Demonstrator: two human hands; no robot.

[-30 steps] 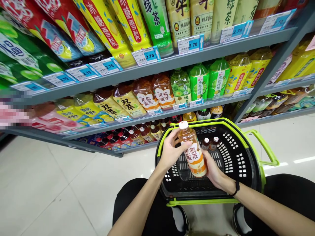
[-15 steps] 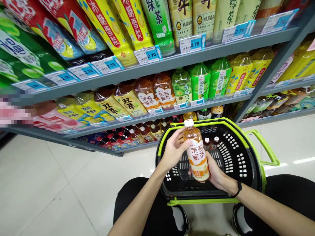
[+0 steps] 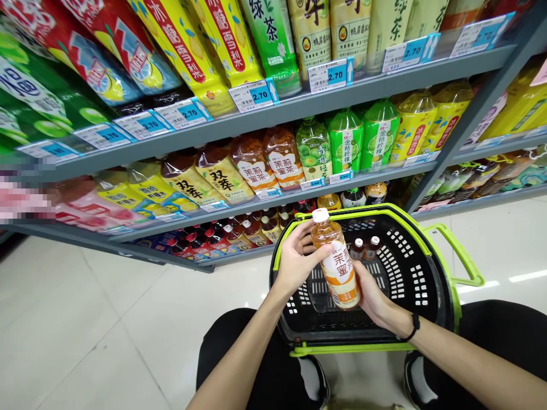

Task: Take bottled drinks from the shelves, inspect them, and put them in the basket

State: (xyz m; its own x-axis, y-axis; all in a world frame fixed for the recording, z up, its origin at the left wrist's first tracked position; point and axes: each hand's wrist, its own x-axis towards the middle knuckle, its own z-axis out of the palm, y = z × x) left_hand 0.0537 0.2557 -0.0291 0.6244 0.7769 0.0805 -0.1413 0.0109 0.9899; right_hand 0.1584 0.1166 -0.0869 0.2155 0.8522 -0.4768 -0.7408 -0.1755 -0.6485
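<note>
Fingers hold a bottle over the open basket.

A grey upper shelf is running from ten to one o'clock, bearing yellow bottles at eleven, a green tea bottle at twelve and beige bottles at one. Beneath it, a middle shelf is holding brown tea bottles at twelve and lime-green bottles at two. The bottom shelf is carrying red-capped bottles at eight. A pale tiled floor is spreading toward eight, shoes are resting on it around five, and at four a black basket is holding two small bottles.
</note>
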